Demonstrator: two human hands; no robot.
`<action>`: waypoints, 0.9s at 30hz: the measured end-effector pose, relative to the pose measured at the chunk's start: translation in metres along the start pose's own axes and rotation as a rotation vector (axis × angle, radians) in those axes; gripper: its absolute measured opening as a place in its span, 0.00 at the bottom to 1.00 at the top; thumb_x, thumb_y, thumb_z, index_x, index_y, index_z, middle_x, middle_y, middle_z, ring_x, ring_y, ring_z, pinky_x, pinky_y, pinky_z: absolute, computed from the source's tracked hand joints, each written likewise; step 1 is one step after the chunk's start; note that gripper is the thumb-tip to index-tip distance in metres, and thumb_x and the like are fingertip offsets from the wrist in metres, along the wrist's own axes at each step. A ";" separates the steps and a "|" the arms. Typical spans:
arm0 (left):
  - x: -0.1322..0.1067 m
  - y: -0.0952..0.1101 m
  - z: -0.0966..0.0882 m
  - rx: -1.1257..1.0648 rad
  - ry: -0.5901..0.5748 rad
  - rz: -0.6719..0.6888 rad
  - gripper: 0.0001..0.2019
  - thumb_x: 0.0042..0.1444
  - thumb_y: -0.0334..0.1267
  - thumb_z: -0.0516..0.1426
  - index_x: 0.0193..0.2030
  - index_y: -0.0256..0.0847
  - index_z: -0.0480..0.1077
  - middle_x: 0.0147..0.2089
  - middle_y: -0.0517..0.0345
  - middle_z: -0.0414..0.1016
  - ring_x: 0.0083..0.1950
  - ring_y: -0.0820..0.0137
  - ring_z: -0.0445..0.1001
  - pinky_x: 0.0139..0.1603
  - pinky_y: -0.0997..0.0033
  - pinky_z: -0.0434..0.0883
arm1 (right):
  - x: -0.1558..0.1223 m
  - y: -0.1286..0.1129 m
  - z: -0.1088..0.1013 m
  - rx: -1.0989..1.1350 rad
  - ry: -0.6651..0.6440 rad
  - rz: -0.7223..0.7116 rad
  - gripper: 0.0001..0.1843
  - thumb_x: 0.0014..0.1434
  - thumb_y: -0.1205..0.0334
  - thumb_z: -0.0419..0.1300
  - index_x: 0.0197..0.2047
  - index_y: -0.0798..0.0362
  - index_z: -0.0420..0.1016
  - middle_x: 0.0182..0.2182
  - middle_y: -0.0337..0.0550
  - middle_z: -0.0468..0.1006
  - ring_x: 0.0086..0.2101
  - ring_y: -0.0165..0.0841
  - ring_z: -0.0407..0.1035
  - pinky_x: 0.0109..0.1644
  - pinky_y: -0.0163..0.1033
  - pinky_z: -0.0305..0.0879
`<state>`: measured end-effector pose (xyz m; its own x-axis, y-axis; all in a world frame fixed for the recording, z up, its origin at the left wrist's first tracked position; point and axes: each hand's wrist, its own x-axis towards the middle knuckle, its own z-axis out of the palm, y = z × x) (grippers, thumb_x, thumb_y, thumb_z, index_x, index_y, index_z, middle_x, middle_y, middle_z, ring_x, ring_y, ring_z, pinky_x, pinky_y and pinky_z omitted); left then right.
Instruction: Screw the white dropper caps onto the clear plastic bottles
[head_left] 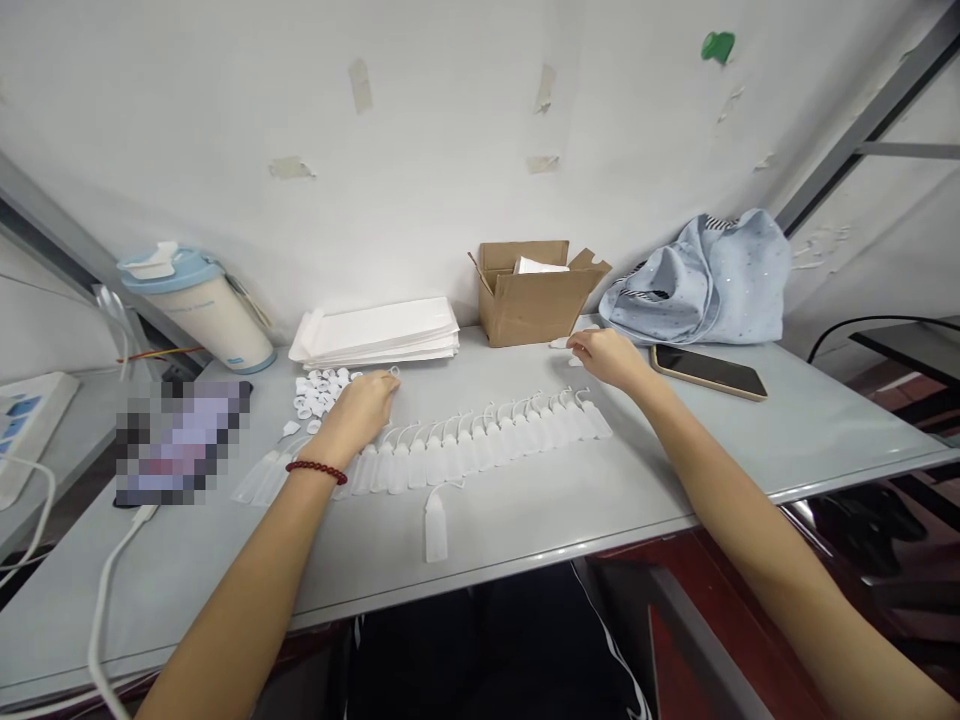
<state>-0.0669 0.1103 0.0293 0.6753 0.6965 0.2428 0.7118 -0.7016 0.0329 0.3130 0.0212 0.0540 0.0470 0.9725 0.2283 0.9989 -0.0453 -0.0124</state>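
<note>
A light, rigid cap (394, 372) is pinched by fingertips of the left hand (360, 405) beside soft, light bottles (480, 440), best held at the neck; the right hand (609, 356), perhaps half-curled, is rested far right

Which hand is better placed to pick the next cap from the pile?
Left, probably. The left hand rests right beside the cap pile; the right hand is at the far end of the bottle row, by the cardboard box.
</note>
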 end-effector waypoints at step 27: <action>-0.001 0.025 -0.016 -0.108 0.395 -0.071 0.12 0.56 0.28 0.49 0.37 0.39 0.74 0.41 0.50 0.78 0.45 0.62 0.75 0.50 0.62 0.71 | -0.006 0.003 -0.003 -0.181 -0.172 -0.002 0.22 0.51 0.81 0.53 0.46 0.58 0.76 0.43 0.55 0.78 0.43 0.42 0.71 0.40 0.39 0.62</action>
<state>-0.0530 0.0901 0.0456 0.4842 0.6470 0.5890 0.7153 -0.6804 0.1595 0.3159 0.0147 0.0551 0.0598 0.9965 0.0589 0.9837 -0.0688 0.1659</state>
